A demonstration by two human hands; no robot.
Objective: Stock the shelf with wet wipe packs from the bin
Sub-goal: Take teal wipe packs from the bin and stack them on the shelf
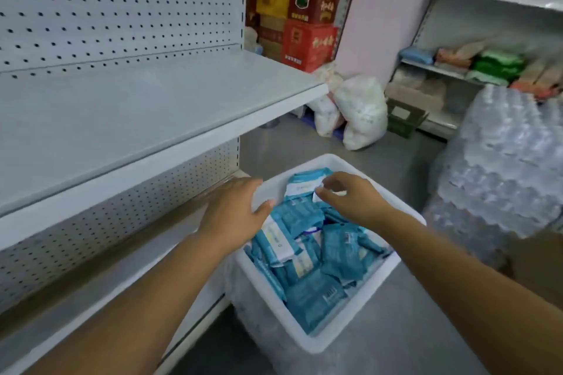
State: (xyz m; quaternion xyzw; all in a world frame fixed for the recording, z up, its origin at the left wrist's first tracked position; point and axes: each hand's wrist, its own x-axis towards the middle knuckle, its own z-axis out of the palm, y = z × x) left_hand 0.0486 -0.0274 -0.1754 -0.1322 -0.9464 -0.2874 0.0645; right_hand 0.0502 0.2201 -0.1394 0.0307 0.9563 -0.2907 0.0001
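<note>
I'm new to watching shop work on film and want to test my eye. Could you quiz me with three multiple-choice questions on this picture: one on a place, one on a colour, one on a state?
1. Where does the bin stand?
A. On the floor by the shelf
B. On a cart
C. On a chair

2. What colour are most packs?
A. Red
B. Green
C. Blue

3. What is the right hand doing?
A. Hanging idle
B. Pinching a pack
C. Holding a bottle

Answers:
1 A: the bin sits on grey floor next to the shelf's base.
2 C: blue wrappers fill the bin.
3 B: its fingers nip a pack's edge at the bin's far side.
</note>
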